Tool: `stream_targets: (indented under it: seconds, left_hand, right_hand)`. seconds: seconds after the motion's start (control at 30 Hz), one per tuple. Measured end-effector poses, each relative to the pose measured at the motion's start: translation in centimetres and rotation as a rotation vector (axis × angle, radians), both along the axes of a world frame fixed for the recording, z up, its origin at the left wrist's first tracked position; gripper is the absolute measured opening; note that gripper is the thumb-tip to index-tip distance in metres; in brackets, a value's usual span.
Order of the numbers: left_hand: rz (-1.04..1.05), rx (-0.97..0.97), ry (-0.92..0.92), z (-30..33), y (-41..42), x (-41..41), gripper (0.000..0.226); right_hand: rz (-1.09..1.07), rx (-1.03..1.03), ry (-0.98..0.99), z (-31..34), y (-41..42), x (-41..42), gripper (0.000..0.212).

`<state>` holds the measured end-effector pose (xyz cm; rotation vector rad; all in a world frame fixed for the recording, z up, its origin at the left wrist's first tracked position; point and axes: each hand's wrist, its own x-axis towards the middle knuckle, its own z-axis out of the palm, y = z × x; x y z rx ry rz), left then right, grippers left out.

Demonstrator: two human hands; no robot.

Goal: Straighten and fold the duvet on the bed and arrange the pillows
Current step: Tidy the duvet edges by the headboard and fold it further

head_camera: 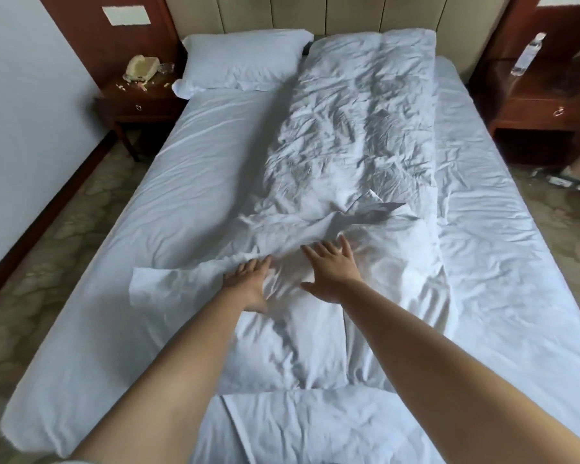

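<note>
on the left a nightstand (138,98) stands beside the bed, and one pillow (241,61) lies at the headboard; our left hand (248,283) rests flat, fingers straight, on a bunched flap of the duvet (355,122); this duvet runs long from us toward the headboard; our right hand (332,269), fingers spread, presses it just beside; a second pillow (315,423) lies nearest to us; we judge the creases ahead need smoothing.

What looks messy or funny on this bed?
The duvet lies bunched in a wrinkled strip down the middle instead of spread out. One pillow sits at the headboard, while another pillow lies at the foot end.
</note>
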<state>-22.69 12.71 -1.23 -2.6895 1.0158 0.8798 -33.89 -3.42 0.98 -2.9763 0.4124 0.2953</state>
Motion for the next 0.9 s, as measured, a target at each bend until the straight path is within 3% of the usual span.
stream_targets:
  seconds: [0.1, 0.17, 0.27, 0.5, 0.6, 0.7, 0.83, 0.9]
  left_hand:
    - [-0.047, 0.009, 0.061, 0.0, 0.0, 2.3, 0.118]
    - [-0.078, 0.046, 0.144, 0.1, -0.1, 4.0, 0.095]
    - [-0.181, 0.063, 0.273, 1.5, -0.8, 5.6, 0.058]
    - [-0.349, 0.387, 0.232, 5.1, -2.8, 8.9, 0.07]
    - [-0.361, 0.284, 0.139, 6.3, -4.4, 9.3, 0.047]
    - [-0.471, 0.04, -0.086, 8.4, -7.6, 9.4, 0.029]
    - [-0.586, -0.19, -0.433, 11.2, -12.9, 8.7, 0.029]
    - [-0.591, -0.27, -0.451, 11.6, -14.5, 8.2, 0.03]
  right_hand:
    - [-0.057, -0.024, 0.101, -0.7, 1.7, 1.4, 0.093]
    - [-0.109, -0.06, 0.201, -0.6, 2.3, 2.1, 0.092]
    - [-0.135, -0.124, 0.261, 0.4, 2.4, 3.3, 0.073]
    - [-0.384, -0.141, -0.064, 2.3, 1.0, 3.5, 0.05]
    - [-0.43, -0.186, -0.136, 2.2, 0.0, 3.1, 0.042]
    - [-0.549, -0.193, -0.189, 2.2, -1.8, 3.1, 0.038]
    - [-0.713, -0.156, -0.203, 2.6, -4.9, 3.4, 0.033]
    - [-0.714, 0.027, -0.05, 2.6, -6.2, 4.1, 0.043]
